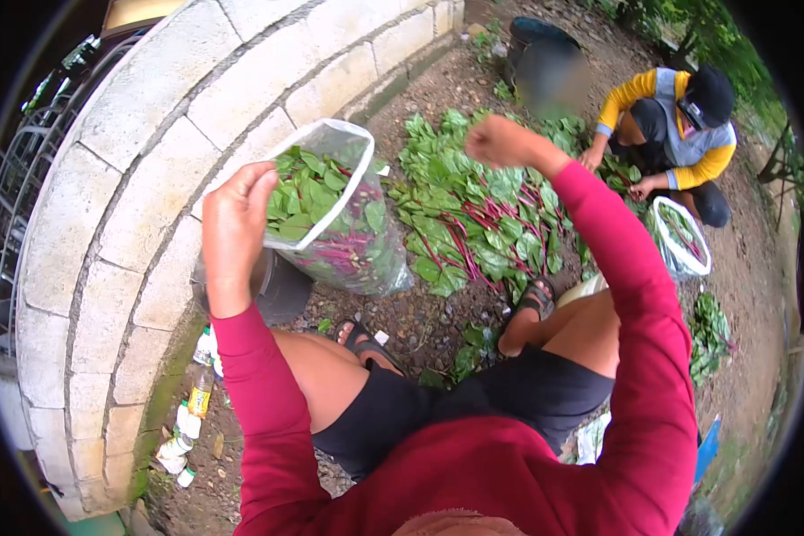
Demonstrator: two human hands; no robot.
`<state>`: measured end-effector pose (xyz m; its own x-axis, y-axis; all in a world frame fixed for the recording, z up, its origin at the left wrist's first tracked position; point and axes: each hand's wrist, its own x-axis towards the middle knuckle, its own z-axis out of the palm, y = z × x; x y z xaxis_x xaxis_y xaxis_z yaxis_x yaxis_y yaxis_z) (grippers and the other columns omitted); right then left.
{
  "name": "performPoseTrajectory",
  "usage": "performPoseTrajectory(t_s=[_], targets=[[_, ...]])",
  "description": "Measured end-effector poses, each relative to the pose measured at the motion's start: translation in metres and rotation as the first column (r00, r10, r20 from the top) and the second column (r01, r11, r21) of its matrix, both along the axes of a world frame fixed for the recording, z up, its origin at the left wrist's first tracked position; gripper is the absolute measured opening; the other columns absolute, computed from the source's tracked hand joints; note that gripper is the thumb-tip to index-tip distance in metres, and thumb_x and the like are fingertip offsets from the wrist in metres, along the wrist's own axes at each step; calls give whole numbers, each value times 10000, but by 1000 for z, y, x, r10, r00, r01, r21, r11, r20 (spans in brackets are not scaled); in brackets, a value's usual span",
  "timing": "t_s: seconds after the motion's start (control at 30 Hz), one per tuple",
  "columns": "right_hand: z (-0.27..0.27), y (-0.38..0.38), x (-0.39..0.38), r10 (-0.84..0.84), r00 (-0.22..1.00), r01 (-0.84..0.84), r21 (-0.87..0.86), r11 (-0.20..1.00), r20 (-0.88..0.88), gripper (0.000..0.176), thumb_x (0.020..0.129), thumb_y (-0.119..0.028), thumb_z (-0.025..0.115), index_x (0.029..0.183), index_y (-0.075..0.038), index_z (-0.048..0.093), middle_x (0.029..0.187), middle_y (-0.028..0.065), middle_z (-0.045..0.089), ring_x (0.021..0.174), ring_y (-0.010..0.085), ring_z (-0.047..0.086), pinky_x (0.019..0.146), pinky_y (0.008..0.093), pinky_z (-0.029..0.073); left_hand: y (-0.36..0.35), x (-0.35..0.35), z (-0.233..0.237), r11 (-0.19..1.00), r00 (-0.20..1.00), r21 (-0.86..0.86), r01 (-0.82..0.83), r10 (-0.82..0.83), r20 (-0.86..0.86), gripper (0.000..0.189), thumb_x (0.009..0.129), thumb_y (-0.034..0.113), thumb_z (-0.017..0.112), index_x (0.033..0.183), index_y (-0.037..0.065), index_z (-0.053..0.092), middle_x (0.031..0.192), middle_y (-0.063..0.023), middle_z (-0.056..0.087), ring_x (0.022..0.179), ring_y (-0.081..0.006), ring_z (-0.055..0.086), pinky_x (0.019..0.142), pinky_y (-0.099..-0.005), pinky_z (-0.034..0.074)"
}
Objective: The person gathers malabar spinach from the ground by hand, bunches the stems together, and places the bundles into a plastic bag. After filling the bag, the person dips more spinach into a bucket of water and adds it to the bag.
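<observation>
A curved stone wall (107, 223) fills the left of the frame, with bottles (195, 397) littered at its foot. Left of centre, the left hand (234, 219) pinches the near rim of a clear bag (357, 259), fingers closed on the plastic so the mouth gapes wide. The bag is packed with leaves (308, 192) and stands on the ground by the wall. Right of it, a pile (473, 219) of red-stemmed greens lies spread on the soil. The right hand (500, 141), upper centre, is curled into a fist above the pile, and nothing shows in it. At upper right a co-worker (679, 116) crouches by a second bag (683, 237). Bagging likely goes best with the rim pulled taut and bunches fed in stems down, uncrushed.
</observation>
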<state>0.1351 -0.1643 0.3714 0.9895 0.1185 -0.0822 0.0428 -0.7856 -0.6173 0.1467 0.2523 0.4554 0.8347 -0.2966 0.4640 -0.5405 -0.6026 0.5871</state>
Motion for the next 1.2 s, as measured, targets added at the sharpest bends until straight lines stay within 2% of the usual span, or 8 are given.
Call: performPoseTrajectory(t_s=[0.03,0.1,0.17,0.3,0.53,0.73,0.93,1.2], targets=[[-5,-15,-11,-2,1000,2,-7,1000,3,119,832,-70,587,769,-24,676,652,85,659,540,163,633,534,344,513,-8,-1,0,998,999,-53,39,-40,-20,188,958,144,668,1050,-8,728,891,-68,737,826,-100,654,748,-270,519],[-8,-35,-36,45,998,-36,-185,982,48,100,825,-68,604,751,-14,645,622,64,628,535,155,596,531,339,487,-27,-11,1,983,983,-89,160,-166,-74,177,953,142,673,1034,-5,729,903,-72,738,827,-123,666,755,-273,521],[-24,-50,-59,-43,996,46,-45,998,74,81,815,-59,629,747,-15,632,601,48,595,536,142,553,530,347,462,-53,-16,-11,946,946,-5,323,-323,-8,177,945,176,670,1010,23,730,868,-98,728,762,-141,670,706,-302,520],[-31,-45,-91,-171,980,183,120,976,-99,87,839,-42,607,859,10,673,674,112,633,590,186,626,580,358,508,-106,-37,-35,828,827,160,537,-554,95,254,907,300,694,792,75,669,709,-123,642,639,-336,651,574,-444,496],[-17,-39,-104,-73,997,71,-84,994,-26,205,830,-27,570,964,9,720,851,225,706,796,371,698,774,407,548,-141,-48,-46,766,788,278,580,-614,47,281,898,319,679,810,61,611,725,-126,622,711,-370,646,601,-496,489],[-32,-72,-128,-40,999,43,-88,995,36,97,830,-55,618,802,36,639,694,142,669,611,273,657,611,346,522,-142,-53,-51,758,780,268,595,-624,34,259,868,282,699,852,49,586,782,-127,613,778,-364,633,664,-483,495],[-44,-80,-143,-266,946,296,160,942,-185,56,832,-5,615,793,24,642,613,65,625,504,140,612,511,308,488,-138,-59,-83,604,678,324,728,-704,-211,248,874,270,682,890,42,584,837,-141,624,855,-376,633,724,-499,497],[-85,-86,-119,-97,978,99,4,995,-183,123,776,-91,679,805,28,684,619,148,640,575,235,659,575,367,515,-149,-64,-82,619,681,323,716,-720,-132,240,861,261,693,873,48,583,851,-124,626,865,-362,624,742,-484,499]])
